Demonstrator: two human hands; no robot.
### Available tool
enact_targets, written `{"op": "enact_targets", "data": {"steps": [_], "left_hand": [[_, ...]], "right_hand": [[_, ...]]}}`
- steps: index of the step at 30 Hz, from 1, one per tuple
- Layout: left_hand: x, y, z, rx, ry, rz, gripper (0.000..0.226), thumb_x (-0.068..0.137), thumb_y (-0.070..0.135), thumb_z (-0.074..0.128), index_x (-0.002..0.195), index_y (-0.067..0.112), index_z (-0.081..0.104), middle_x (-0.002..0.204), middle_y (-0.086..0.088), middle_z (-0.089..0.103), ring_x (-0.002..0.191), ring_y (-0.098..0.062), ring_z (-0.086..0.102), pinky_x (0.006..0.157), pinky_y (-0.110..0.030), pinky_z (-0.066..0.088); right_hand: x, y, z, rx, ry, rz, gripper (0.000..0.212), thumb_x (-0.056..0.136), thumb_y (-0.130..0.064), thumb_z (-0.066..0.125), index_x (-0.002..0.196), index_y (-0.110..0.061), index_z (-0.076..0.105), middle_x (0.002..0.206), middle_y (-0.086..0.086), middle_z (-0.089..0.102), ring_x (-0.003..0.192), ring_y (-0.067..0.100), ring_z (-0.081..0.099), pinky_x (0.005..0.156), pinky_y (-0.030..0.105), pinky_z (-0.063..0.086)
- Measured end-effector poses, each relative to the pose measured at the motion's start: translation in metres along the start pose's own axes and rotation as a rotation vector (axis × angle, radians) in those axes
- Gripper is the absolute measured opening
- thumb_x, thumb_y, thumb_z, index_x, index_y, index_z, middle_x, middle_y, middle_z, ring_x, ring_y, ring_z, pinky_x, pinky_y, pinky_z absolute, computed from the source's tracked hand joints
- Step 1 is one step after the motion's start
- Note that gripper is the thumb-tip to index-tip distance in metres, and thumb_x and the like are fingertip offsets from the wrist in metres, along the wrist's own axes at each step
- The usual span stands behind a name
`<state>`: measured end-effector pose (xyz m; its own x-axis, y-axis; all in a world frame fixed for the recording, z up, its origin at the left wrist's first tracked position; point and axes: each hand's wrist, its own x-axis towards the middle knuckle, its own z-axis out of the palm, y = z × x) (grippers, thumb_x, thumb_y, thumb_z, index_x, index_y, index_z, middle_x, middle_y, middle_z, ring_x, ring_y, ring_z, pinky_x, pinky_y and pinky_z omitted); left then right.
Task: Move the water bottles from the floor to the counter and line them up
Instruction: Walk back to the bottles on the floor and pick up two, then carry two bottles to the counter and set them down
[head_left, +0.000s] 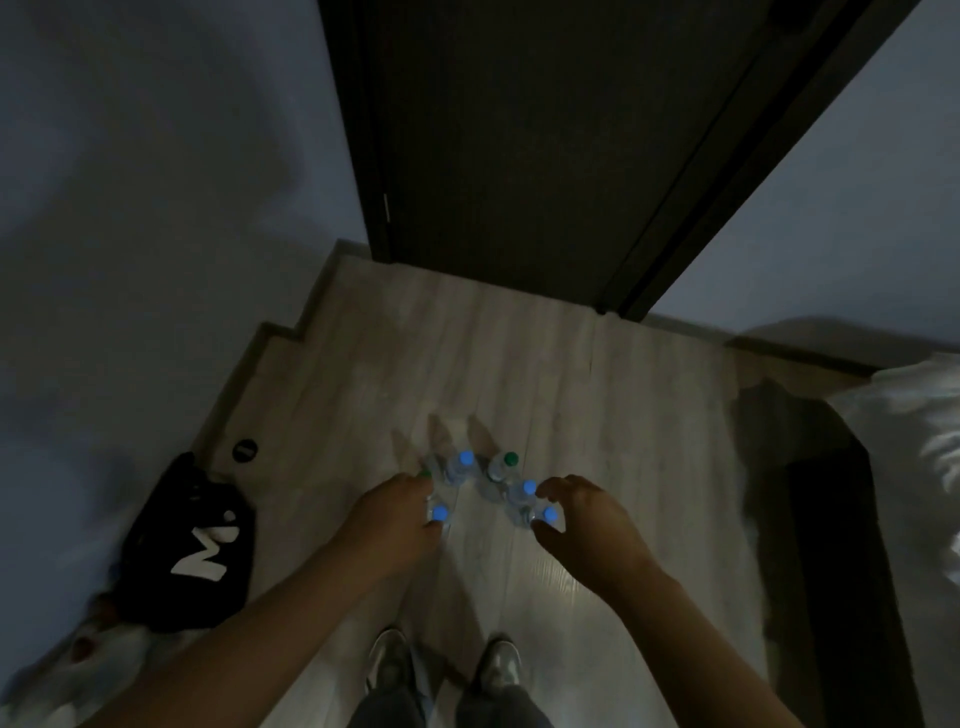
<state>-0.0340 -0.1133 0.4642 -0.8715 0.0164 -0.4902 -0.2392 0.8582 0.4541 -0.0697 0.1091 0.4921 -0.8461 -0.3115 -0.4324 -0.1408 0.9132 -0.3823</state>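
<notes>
Several clear water bottles stand in a cluster on the pale wood floor (571, 395), some with blue caps (466, 458) and some with green (510, 458). My left hand (400, 514) reaches down on the cluster's left side. Its fingers and thumb curl round the near-left blue-capped bottle (440, 514), next to a green-capped one (426, 474). My right hand (582, 519) hovers on the right side. It curves loosely around the near-right blue-capped bottle (549, 514), with a visible gap. Another blue cap (529, 487) sits by its fingertips. The light is dim and the picture is blurred.
A black bag with white lettering (192, 551) lies on the floor at the left, by the wall. A dark door (519, 156) stands ahead. White bedding (914, 436) and a dark bed frame (831, 519) are at the right. My shoes (441, 670) are just behind the bottles.
</notes>
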Motion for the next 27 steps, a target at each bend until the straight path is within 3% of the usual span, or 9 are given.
{"op": "enact_targets", "data": {"steps": [7,11,16,18,21,27], "left_hand": [[0.093,-0.055,0.077,-0.012,-0.033,-0.028,0.038,0.090,0.031,0.058,0.121,0.010,0.053,0.123,-0.007,0.057,0.111,-0.020,0.056,0.093,-0.027,0.042],[0.155,-0.097,0.130,-0.062,0.004,-0.020,0.032,0.090,0.028,0.060,0.115,0.008,0.056,0.115,-0.009,0.058,0.103,-0.021,0.057,0.080,-0.022,0.040],[0.228,-0.148,0.203,-0.085,0.075,-0.004,0.045,0.090,0.026,0.062,0.129,0.006,0.051,0.127,-0.010,0.054,0.116,-0.023,0.054,0.089,-0.022,0.038],[0.255,-0.166,0.230,-0.097,0.104,0.004,0.047,0.088,0.025,0.063,0.130,0.007,0.051,0.131,-0.010,0.052,0.118,-0.022,0.052,0.090,-0.021,0.036],[0.289,-0.189,0.262,-0.074,0.181,0.071,0.046,0.083,0.025,0.069,0.125,0.012,0.055,0.127,-0.009,0.055,0.114,-0.022,0.054,0.089,-0.023,0.039],[0.325,-0.215,0.296,-0.085,0.337,0.166,0.042,0.076,0.030,0.076,0.113,0.016,0.063,0.110,-0.004,0.062,0.097,-0.016,0.059,0.080,-0.022,0.042]], "right_hand": [[0.087,0.050,0.093,0.019,-0.013,-0.004,0.041,0.088,-0.033,0.063,0.126,-0.022,0.056,0.121,-0.003,0.056,0.101,0.010,0.058,0.081,0.013,0.039],[0.145,0.085,0.161,0.051,0.021,-0.030,0.040,0.088,-0.030,0.063,0.125,-0.019,0.058,0.122,-0.002,0.058,0.104,0.012,0.058,0.087,0.014,0.041],[0.214,0.128,0.245,0.037,0.086,-0.084,0.031,0.086,-0.025,0.065,0.116,-0.016,0.063,0.113,0.000,0.061,0.100,0.013,0.059,0.082,0.013,0.040],[0.239,0.143,0.274,0.013,0.112,-0.110,0.026,0.085,-0.024,0.064,0.110,-0.016,0.063,0.108,0.001,0.060,0.098,0.016,0.060,0.082,0.020,0.046],[0.268,0.161,0.307,0.002,0.179,-0.135,0.039,0.083,-0.024,0.065,0.120,-0.016,0.059,0.115,0.005,0.058,0.104,0.021,0.058,0.088,0.031,0.047],[0.299,0.172,0.341,-0.002,0.224,-0.167,0.049,0.086,-0.030,0.064,0.131,-0.016,0.051,0.125,0.005,0.055,0.113,0.020,0.053,0.092,0.028,0.044]]}}
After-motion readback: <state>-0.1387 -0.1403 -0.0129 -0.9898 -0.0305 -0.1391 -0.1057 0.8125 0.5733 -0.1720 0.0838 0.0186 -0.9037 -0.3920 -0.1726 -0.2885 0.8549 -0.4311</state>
